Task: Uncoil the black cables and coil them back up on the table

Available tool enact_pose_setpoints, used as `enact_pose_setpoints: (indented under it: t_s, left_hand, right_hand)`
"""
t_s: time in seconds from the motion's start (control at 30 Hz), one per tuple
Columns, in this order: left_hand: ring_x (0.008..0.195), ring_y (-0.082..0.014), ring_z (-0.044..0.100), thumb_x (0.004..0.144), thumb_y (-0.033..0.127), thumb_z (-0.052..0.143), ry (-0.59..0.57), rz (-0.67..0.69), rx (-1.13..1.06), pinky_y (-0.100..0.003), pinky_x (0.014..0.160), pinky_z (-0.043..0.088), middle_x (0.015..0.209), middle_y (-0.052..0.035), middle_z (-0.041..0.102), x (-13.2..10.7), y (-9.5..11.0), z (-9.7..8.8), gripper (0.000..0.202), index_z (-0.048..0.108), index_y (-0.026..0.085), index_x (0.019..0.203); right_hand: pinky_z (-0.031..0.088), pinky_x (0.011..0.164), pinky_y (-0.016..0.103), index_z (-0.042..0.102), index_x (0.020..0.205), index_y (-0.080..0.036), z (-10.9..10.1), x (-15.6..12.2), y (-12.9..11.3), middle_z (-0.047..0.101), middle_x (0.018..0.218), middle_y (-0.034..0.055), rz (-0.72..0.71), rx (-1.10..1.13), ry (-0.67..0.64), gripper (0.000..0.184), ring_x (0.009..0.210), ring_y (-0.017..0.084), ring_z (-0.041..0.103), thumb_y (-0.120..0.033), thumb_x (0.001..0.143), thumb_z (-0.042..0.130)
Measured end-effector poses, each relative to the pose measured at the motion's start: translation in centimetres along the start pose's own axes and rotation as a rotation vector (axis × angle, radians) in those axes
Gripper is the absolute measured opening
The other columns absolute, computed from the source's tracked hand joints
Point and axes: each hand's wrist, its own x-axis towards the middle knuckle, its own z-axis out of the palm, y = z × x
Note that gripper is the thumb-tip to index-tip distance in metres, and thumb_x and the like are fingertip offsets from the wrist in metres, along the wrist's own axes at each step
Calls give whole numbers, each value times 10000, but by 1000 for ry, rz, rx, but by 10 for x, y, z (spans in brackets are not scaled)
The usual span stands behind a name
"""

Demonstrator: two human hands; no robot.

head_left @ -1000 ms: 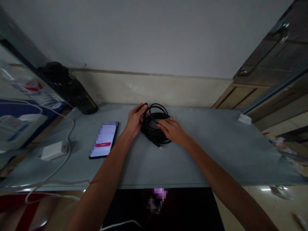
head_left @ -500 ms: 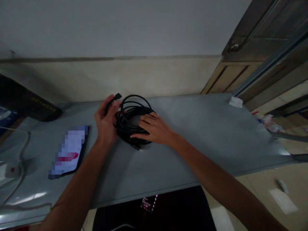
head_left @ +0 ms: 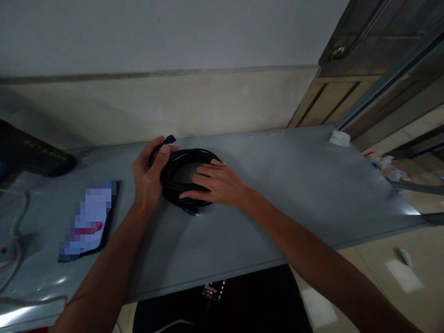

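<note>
A black cable (head_left: 173, 177) lies coiled in a ring on the grey tabletop (head_left: 270, 185). Its one end, with a dark plug (head_left: 169, 139), sticks up from between the thumb and fingers of my left hand (head_left: 150, 169), which is closed on it at the coil's left side. Another connector (head_left: 190, 211) of the cable rests at the near edge of the coil. My right hand (head_left: 218, 182) lies over the right part of the ring, its fingers curled over the strands and its thumb along the near side.
A phone (head_left: 90, 217) with a blurred screen lies to the left. Beyond it is a dark cylindrical object (head_left: 38, 150), with a white cord (head_left: 21, 215) nearby. Crumpled white tissue (head_left: 339, 138) sits at the far right corner. A wall (head_left: 208, 101) borders the table's back.
The loose loops that stood up at the top of the coil now lie flat with the rest. Both hands keep their places around the cable; the view has shifted slightly.
</note>
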Motion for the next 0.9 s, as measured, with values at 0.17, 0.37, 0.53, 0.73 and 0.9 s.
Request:
enact_pose_setpoints:
  t_s: [0.17,0.37,0.53,0.73,0.9]
  left_hand:
    - [1176,-273,788,848,444,941,-65,-34,99,-373,1116,578,1209,-83,850,2,0,-2,546,817,215,1327]
    - [1244,-335,780,758,377,971,-94,-54,159,-460,1158,573,1181,-73,857,8,-4,-9,633,790,265,1354]
    - [1231,-341,784,774,198,917,-80,-90,271,-494,1213,548,1139,-57,857,12,-9,-11,486,822,253,1248]
    - [1135,-316,748,783,57,846,-105,36,483,-461,1144,577,1141,-60,823,15,-14,-16,341,896,230,1073]
    - [1139,-328,744,725,22,888,-88,-58,305,-389,1031,630,1033,-44,825,14,-13,-14,394,890,253,1044]
  right_hand:
    - [415,832,380,746,856,-218,-3,-1,-1,703,797,26,24,60,-32,732,824,187,650,-843,1098,453]
    - [412,799,393,738,825,-217,-3,-1,0,680,767,26,0,71,-16,730,787,182,628,-745,1175,375]
    - [451,905,399,721,838,-228,-4,-1,3,702,826,37,104,77,38,607,863,194,649,-526,1240,377]
    - [487,1066,456,717,1190,-235,0,-4,11,763,1106,83,377,75,221,252,1119,264,684,-449,1161,588]
    - [569,1125,470,658,1336,-228,12,-8,24,722,1339,136,549,197,304,323,1230,280,699,-401,1065,683]
